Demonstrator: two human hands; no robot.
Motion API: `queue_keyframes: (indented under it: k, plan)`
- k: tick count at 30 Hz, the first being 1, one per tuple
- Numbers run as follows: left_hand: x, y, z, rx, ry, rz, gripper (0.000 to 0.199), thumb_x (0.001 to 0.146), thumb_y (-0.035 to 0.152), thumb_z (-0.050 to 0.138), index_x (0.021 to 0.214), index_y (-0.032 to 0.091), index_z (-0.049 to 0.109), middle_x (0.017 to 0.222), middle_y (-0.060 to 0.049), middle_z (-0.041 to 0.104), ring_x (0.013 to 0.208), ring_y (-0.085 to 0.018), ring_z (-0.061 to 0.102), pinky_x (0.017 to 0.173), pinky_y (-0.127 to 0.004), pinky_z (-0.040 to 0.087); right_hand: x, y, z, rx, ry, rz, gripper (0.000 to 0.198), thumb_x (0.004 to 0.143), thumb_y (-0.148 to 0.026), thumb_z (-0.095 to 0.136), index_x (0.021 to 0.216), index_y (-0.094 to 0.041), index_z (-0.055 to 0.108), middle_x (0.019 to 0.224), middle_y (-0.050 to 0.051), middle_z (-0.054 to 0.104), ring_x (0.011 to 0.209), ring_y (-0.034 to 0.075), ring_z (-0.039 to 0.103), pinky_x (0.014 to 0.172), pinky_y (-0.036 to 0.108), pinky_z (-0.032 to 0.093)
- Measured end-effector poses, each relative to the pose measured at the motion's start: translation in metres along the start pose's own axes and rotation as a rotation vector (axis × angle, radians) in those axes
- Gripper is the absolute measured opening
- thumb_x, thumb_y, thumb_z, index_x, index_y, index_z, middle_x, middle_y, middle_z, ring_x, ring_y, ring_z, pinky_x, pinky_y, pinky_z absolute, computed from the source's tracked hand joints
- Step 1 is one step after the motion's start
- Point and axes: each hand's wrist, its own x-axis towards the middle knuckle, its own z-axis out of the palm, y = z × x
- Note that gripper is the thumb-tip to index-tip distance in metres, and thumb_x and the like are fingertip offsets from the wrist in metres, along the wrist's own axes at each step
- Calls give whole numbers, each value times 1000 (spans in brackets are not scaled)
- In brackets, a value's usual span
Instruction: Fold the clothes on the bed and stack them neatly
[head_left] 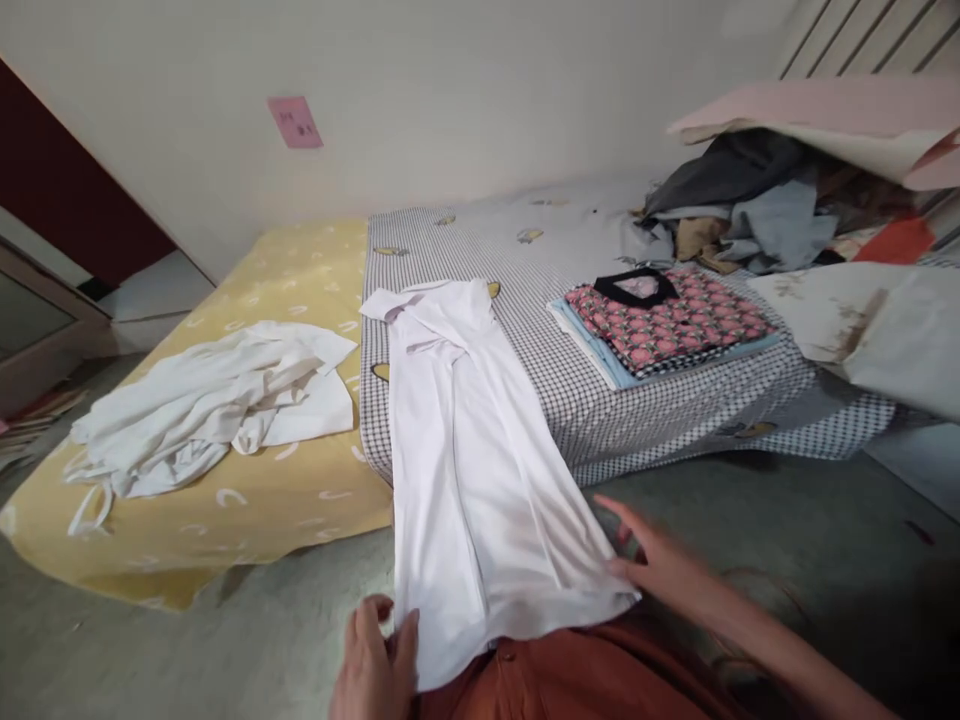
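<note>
Lengthwise, white garment (465, 440), hem (540, 612) between left grip (371, 660), right grip (656, 560)

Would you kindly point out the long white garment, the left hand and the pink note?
Long white garment (487, 450): head view, its middle.
Left hand (369, 660): head view, its back.
Pink note (295, 122): head view, its centre.

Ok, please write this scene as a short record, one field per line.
Left hand: at near left corner of white garment
Right hand: at near right edge of white garment
Garment position: far end on checked sheet, near end beyond it
Left side: crumpled white cloth on yellow sheet
Right side: folded stack on checked sheet, pink patterned piece on top
</note>
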Motion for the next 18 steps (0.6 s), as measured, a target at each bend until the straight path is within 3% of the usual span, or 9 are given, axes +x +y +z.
queue_keyframes:
  k: [2,4,7,10,14,18]
  plan:
    - [6,8,-13,72,137,188,37,97,53,41,113,23,55,118,-15,63,101,-31,68,81,-45,55,-1,-14,-16,-129,174,-30,58,81,-34,58,138,-26,59,107,8,68,80,22,66,70,33,49]
    - [16,30,-25,138,240,404,35,98,47,45,117,22,59,128,-18,59,115,-35,63,87,-50,55,2,-39,-25,-133,261,-90,39,89,-37,52,124,-27,65,101,6,69,76,20,65,67,32,46]
    - [33,74,-25,85,193,676,20,99,28,49,116,25,59,124,-12,64,109,-26,66,89,-43,56,6,-81,-15,-80,140,-167,18,95,-38,50,97,-26,64,80,0,68,69,17,62,64,29,42]
    - [42,101,-6,101,70,860,20,96,18,54,115,23,60,128,-11,65,106,-25,67,89,-42,57,2,-104,11,-228,-39,-214,16,89,-39,65,90,-24,59,86,0,68,70,17,61,62,27,37]
    - [43,92,23,139,-78,907,17,91,15,62,107,23,64,130,-10,66,107,-27,66,89,-45,57,-7,-95,33,-356,-109,-313,20,79,-21,73,95,-22,61,104,4,66,91,20,63,71,28,41]
    - [40,72,33,130,-144,872,15,93,17,60,105,23,66,130,-9,67,114,-27,63,96,-48,54,-7,-82,26,-158,-76,-199,11,85,-12,58,85,-22,61,93,2,69,85,17,64,75,28,42]
